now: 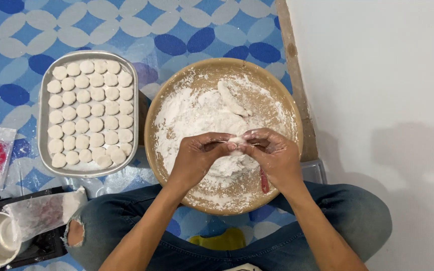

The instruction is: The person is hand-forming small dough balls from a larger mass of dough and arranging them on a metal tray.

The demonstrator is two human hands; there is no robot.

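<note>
Both hands are meeting over the floured round tray (282, 108): the left hand (197, 156) and right hand (276, 153) are pinching a small dough piece (237, 141) between closed fingers. At nine o'clock, the metal tray (43, 115) is sitting nearly full of shaped dough discs (89, 113); more dough (229, 100) is waiting at twelve o'clock.

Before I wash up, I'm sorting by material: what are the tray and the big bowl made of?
Tray: looks like metal, dull silver with a rolled rim. Big bowl: smooth tan, possibly plastic or glazed ceramic; flour hides much of it, so I can't be sure.
</note>
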